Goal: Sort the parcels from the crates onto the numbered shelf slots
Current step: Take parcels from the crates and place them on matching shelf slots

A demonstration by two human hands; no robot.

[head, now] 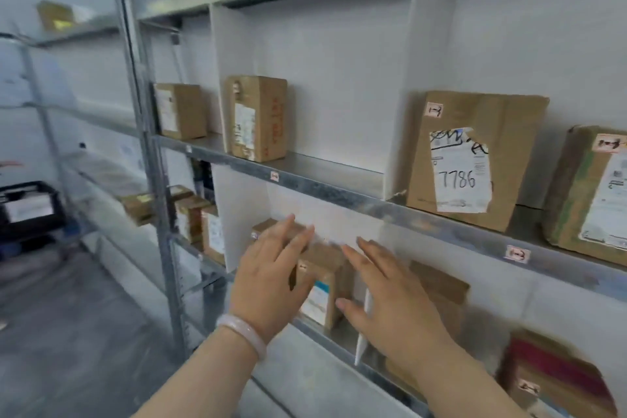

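A small brown cardboard parcel [320, 285] with a white label stands upright on the lower shelf [325, 332], in the slot between two white dividers. My left hand [271, 278] is spread with straight fingers just left of it, partly in front of its left edge. My right hand [390, 295] is spread with straight fingers just right of it. Neither hand grips the parcel; whether they touch it is blurred. Another small box [268, 227] sits behind my left fingers.
On the upper shelf [339, 185] stand a parcel marked 7786 [475, 159], a tall parcel [259, 117], a smaller one [179, 110] and one at the right edge [590, 187]. A red-and-brown parcel [553, 380] sits lower right. A black crate [29, 207] rests far left.
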